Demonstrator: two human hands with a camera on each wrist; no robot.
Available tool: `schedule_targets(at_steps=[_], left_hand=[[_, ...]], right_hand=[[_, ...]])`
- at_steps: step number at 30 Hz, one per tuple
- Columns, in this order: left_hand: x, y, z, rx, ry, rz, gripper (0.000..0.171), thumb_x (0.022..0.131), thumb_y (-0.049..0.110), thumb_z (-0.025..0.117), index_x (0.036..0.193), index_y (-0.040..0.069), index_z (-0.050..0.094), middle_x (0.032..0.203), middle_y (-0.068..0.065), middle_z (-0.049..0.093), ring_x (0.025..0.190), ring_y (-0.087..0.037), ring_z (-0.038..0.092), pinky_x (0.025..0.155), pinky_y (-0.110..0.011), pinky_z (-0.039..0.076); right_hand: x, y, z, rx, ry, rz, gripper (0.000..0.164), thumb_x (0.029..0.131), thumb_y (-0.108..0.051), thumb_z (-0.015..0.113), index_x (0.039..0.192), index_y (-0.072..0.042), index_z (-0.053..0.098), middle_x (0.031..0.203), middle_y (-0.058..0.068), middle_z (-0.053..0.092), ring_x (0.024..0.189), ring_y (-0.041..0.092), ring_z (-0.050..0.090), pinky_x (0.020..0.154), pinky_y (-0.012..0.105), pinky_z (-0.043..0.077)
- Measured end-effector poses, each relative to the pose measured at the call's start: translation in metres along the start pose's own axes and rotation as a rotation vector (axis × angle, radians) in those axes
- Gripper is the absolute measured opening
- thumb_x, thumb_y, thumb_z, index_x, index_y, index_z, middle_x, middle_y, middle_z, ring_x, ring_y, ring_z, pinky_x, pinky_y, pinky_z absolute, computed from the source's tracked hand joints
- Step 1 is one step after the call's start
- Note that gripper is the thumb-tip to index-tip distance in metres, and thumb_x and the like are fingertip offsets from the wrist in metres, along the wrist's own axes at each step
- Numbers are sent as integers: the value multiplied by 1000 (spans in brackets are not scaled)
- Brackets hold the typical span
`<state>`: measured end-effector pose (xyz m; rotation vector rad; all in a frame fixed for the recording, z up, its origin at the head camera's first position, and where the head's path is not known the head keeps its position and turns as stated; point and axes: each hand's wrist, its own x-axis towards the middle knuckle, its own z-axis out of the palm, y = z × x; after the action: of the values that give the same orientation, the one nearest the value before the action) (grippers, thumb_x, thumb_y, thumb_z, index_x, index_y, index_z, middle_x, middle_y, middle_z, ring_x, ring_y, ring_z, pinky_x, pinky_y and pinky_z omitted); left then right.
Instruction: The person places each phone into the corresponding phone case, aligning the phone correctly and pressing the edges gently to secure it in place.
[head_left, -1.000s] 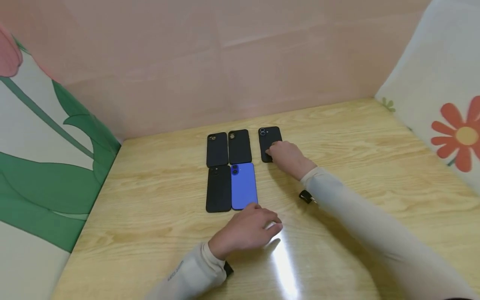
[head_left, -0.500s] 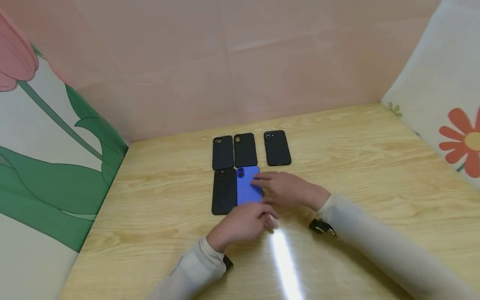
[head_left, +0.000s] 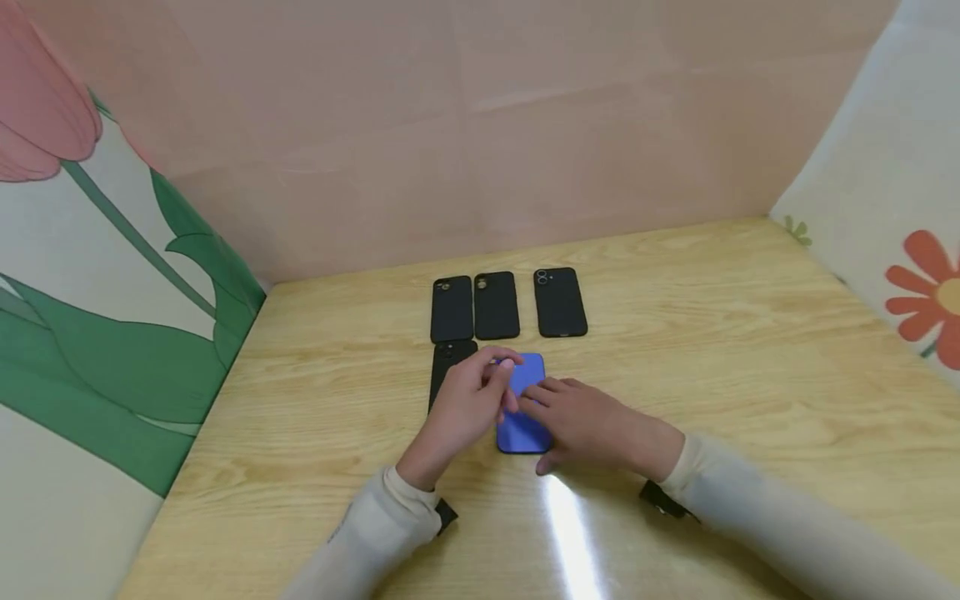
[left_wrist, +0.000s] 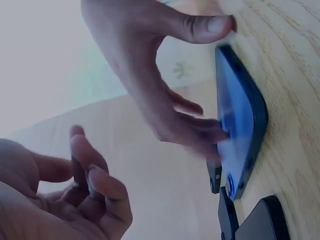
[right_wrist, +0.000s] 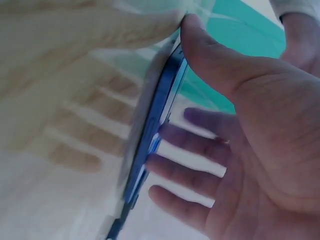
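A blue phone lies flat on the wooden table, its camera side up. My right hand is over it with fingers extended onto its back; the thumb points down by its near right corner. In the right wrist view, the fingertips reach the blue phone's face, and the thumb is near one end. My left hand hovers at the phone's left side, fingers loosely bent, holding nothing. It covers the blue phone's camera corner and much of a black phone behind it.
Two black phone-shaped pieces with tan showing at their camera corners lie side by side farther back. Right of them is a black phone with silver lens rings. A pink cloth hangs behind the table.
My right hand has come from the far right black phone to the blue phone. The blue phone has shifted nearer and right, away from the black one. My left hand has risen and moved left.
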<state>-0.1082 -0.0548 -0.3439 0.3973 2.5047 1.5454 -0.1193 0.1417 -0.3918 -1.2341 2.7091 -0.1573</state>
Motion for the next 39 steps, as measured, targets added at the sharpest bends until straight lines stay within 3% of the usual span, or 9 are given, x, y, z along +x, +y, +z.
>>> schedule_targets(at_steps=[6,10,14,19,25,28,31,35,39], left_hand=[[3,1,-1,-80,78,-38,22,106,26,48,114,15,65,67,-5,66,53,-18,57,53,-27,46],[5,0,-2,-84,83,-106,21,105,28,50,115,18,64,67,-2,65,52,-15,57,55,-27,47],[9,-2,-3,-109,144,-176,19,104,26,51,113,15,63,70,-3,63,58,-16,56,56,-26,43],[14,-7,-8,-470,44,-319,18,102,21,47,90,8,50,69,0,45,61,-14,44,58,-25,38],[16,-14,-11,-880,-47,-467,27,98,21,42,73,14,34,65,3,31,58,-14,34,60,-29,33],[15,-18,-7,-961,-130,-528,38,104,35,33,82,10,49,71,0,48,65,-15,48,71,-32,49],[14,-21,-3,-1035,-225,-540,74,106,53,15,114,-6,59,100,-21,69,100,-32,68,99,-46,52],[16,-19,-6,-1176,-212,-489,85,104,58,7,147,-10,35,146,-28,48,141,-37,44,118,-51,32],[17,-15,-9,-1248,-148,-456,68,107,46,8,156,0,21,158,-22,33,148,-30,33,123,-47,24]], right_hand=[[0,-7,0,-41,7,13,83,85,-49,75,150,-9,41,147,24,49,135,43,49,103,53,49],[2,-9,-2,-203,75,-112,69,82,-42,77,135,-3,56,117,19,69,102,32,69,74,37,60],[0,-7,-8,-279,99,-182,55,86,-42,71,127,-6,64,115,14,72,101,27,72,72,33,60],[-5,1,-21,-250,252,-204,47,95,-33,64,131,-4,62,120,16,71,97,28,74,71,34,61],[-6,6,-28,-100,409,-120,37,100,-18,58,134,-3,54,103,12,73,61,9,58,53,20,49],[-6,2,-28,-42,441,-49,32,102,-15,55,133,-7,52,99,10,74,58,6,53,54,20,49],[-7,-4,-28,-34,482,-67,36,97,-7,59,133,-6,52,105,12,74,64,11,63,60,26,56],[-8,-10,-28,-129,587,-200,36,99,-10,56,134,-3,52,120,16,71,96,26,73,75,34,61],[-4,-14,-27,-223,665,-287,45,110,-27,31,134,1,57,130,16,66,117,29,67,89,38,57]])
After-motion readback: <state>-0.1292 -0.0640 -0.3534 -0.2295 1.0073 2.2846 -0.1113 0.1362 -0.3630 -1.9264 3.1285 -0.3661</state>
